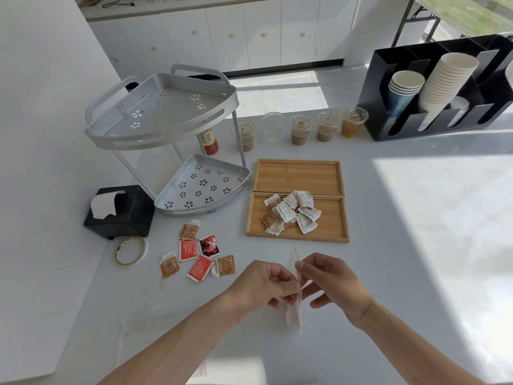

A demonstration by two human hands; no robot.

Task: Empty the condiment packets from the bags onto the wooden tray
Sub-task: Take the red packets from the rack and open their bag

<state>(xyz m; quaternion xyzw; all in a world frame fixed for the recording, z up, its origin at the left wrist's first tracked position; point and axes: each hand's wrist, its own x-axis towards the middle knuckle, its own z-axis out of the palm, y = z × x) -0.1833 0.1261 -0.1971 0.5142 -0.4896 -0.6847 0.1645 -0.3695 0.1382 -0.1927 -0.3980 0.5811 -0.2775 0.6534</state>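
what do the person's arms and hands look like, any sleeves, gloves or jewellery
Both forearms come in bare from the bottom edge, with no sleeve in view. The left hand and right hand are ungloved. No ring, watch or bracelet shows on either wrist or on the visible fingers.

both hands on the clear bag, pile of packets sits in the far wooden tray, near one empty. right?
Not quite. The head view shows the pile of packets in the near wooden tray; the far tray is the empty one. Both hands, left and right, do hold the clear bag.
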